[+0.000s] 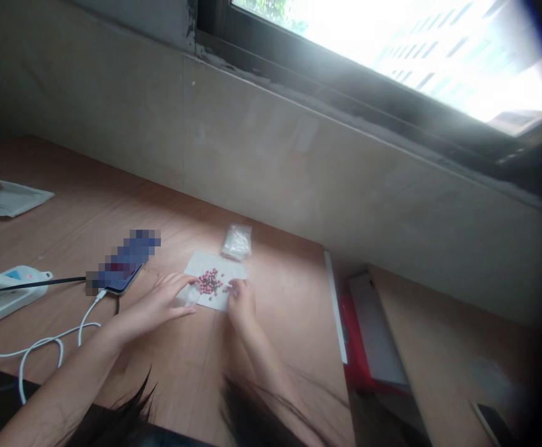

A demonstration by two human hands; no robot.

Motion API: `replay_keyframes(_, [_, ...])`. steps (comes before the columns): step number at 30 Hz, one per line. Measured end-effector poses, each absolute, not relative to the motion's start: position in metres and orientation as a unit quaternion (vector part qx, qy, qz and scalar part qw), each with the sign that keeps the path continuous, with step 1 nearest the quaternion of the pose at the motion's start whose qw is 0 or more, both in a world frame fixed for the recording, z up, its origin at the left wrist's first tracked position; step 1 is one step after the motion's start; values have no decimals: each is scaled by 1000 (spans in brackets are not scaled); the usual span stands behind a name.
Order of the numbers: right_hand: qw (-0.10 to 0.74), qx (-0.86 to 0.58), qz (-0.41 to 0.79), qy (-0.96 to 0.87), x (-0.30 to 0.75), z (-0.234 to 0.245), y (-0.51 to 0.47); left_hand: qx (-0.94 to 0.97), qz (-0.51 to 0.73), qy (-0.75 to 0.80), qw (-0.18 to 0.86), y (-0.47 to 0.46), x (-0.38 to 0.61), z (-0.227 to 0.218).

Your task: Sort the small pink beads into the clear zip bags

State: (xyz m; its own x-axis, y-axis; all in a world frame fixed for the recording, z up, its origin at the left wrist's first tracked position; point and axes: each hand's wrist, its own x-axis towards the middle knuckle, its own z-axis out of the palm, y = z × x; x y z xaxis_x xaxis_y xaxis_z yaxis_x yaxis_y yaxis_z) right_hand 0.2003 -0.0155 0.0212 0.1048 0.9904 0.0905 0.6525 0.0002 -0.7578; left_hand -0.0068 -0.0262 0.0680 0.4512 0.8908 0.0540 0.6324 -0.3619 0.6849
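A small heap of pink beads [210, 282] lies on a white paper sheet [212, 266] on the wooden table [112, 211]. My left hand [166, 302] rests at the sheet's left edge, fingers curled round a small clear bag [189, 296]. My right hand [241, 300] sits at the heap's right side, fingertips pinched together close to the beads; what they hold is too small to make out. A clear plastic packet [237, 241] lies just beyond the sheet.
A phone [124, 262] with a white cable [51, 341] lies left of my hands. A white power strip [0, 295] and a flat packet [10, 198] sit further left. Right of the table a gap holds red and white items [368, 335].
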Motion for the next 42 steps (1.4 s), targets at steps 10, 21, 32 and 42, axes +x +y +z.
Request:
replay_keyframes(10, [249, -652, 197, -688, 208, 14, -9, 793, 195, 493, 301, -19, -3, 63])
replay_keyframes(21, [368, -567, 306, -670, 179, 51, -18, 768, 211, 505, 332, -19, 18, 68])
replay_keyframes(32, [279, -618, 244, -693, 206, 18, -10, 757, 178, 534, 333, -22, 19, 81])
replay_keyframes(42, [314, -607, 257, -683, 202, 32, -10, 753, 177, 539, 335, -20, 19, 74])
